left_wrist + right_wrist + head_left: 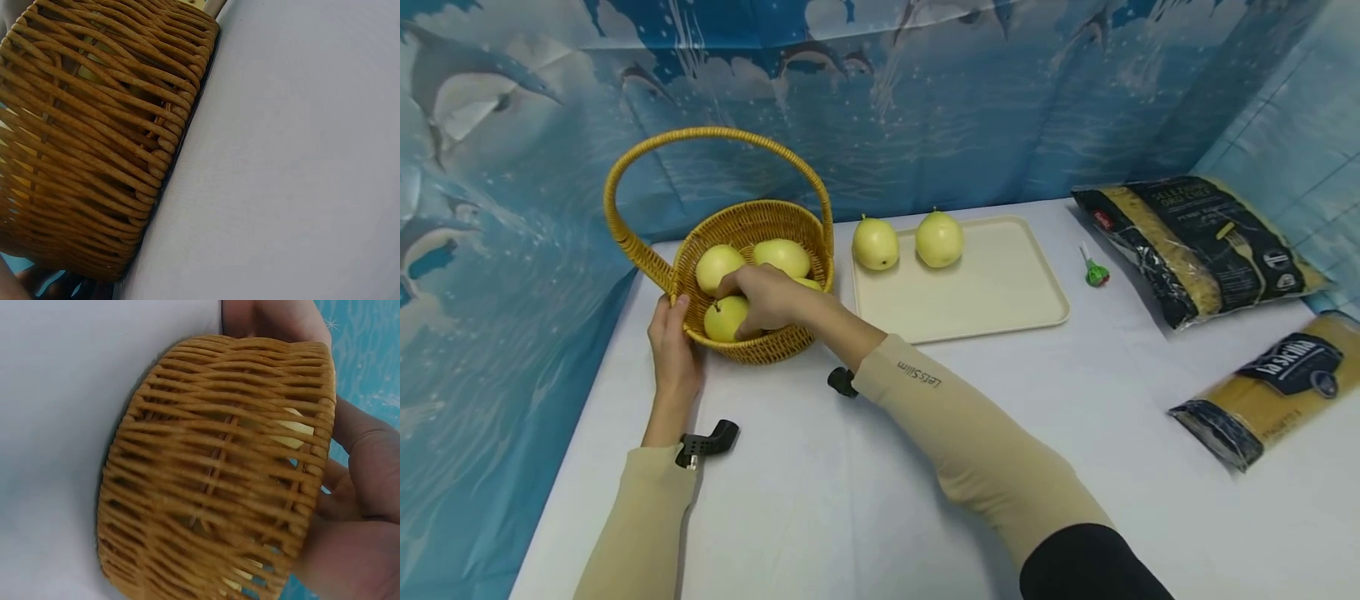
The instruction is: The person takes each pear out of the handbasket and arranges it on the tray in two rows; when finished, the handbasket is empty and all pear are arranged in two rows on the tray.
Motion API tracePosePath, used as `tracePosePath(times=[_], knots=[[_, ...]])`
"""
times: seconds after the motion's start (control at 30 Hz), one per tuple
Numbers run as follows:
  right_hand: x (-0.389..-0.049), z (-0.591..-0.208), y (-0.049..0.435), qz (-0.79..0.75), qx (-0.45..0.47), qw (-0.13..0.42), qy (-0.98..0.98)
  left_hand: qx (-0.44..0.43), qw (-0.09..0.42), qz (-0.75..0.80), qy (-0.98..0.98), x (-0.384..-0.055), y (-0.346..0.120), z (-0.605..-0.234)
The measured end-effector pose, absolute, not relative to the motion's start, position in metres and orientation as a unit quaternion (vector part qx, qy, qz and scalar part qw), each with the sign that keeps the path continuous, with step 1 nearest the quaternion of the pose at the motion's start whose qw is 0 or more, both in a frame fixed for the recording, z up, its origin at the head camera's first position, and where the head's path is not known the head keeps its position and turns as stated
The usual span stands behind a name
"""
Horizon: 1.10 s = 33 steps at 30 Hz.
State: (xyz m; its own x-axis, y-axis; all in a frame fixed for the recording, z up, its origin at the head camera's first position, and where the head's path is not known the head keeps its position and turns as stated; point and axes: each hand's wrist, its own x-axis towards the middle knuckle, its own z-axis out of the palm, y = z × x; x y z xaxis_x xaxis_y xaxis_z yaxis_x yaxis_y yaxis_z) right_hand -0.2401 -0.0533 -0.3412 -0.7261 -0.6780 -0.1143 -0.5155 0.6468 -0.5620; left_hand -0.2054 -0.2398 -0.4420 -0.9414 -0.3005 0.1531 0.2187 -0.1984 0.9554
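Observation:
A wicker basket (765,353) with a tall arched handle stands on the left of the table, holding several yellow-green pears. My left hand (673,350) holds the basket's left side near the handle's foot; in the left wrist view its dark fingers (59,282) show at the basket's lower edge. Inside the basket, my right hand (767,296) has its thumb and fingers curled about the front pear (724,320). Two more pears lie behind it, a rounder one (718,268) and a longer one (782,257). The right wrist view shows the right hand (375,487) beyond the woven wall.
Right of the basket lies a cream tray (970,304) with two pears (876,243) at its back left. Farther right are a small lollipop (1096,273) in a green and red wrapper, a black pasta bag (1195,242) and a spaghetti pack (1277,387). A dolphin-print curtain (925,125) hangs behind.

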Motion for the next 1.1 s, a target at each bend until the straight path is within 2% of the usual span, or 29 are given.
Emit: tracePosePath(times=[0.47,0.7,1.1], knots=[[-0.243,-0.342,-0.062,-0.195,-0.338,0.155,0.907,0.039,0.167,-0.768,-0.617,-0.206,-0.242,-0.443],[-0.244,-0.347,-0.059,-0.205,-0.351,0.127,0.905,0.034,0.168,-0.764,-0.622,-0.204,-0.242,-0.443],[-0.24,-0.345,-0.044,-0.3,-0.325,0.101,0.891,0.031,0.162,-0.764,-0.623,-0.204,-0.242,-0.443]])
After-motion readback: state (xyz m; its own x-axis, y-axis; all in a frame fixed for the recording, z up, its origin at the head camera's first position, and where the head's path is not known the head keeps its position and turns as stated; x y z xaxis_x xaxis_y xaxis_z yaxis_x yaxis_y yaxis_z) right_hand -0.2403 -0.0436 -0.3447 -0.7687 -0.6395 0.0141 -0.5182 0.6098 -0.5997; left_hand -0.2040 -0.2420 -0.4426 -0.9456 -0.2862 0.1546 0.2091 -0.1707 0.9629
